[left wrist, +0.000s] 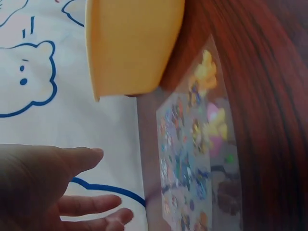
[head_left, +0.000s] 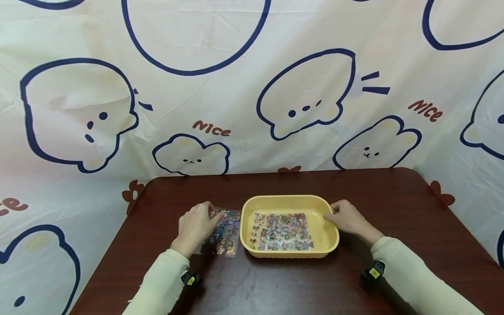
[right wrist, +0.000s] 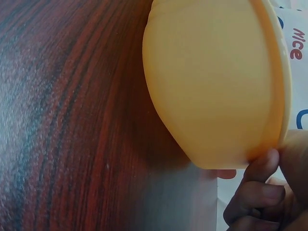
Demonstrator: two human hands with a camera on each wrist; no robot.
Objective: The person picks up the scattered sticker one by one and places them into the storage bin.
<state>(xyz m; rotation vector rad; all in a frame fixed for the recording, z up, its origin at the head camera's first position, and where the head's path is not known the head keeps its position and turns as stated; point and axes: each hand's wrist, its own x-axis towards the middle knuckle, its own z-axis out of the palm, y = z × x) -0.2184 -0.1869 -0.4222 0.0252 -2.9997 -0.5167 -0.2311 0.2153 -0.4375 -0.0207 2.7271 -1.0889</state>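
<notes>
A yellow plastic basin (head_left: 289, 253) stands on the table, and a sheet of small colourful stickers (head_left: 283, 232) lies inside it. My right hand (head_left: 350, 218) grips the basin's right rim; in the right wrist view its fingers (right wrist: 262, 195) curl under the rim at the corner. To the left of the basin lies a clear sheet with glossy cartoon stickers (head_left: 226, 232). My left hand (head_left: 197, 225) is over that sheet's left part. In the left wrist view the thumb and fingers (left wrist: 91, 204) are apart, with nothing between them, beside the sticker sheet (left wrist: 192, 159).
The dark reddish-brown wooden table (head_left: 291, 288) has rounded far corners. Behind it and at both sides hangs a white cloth (head_left: 244, 96) printed with blue cartoon outlines. A small black device (head_left: 190, 278) is worn on each wrist.
</notes>
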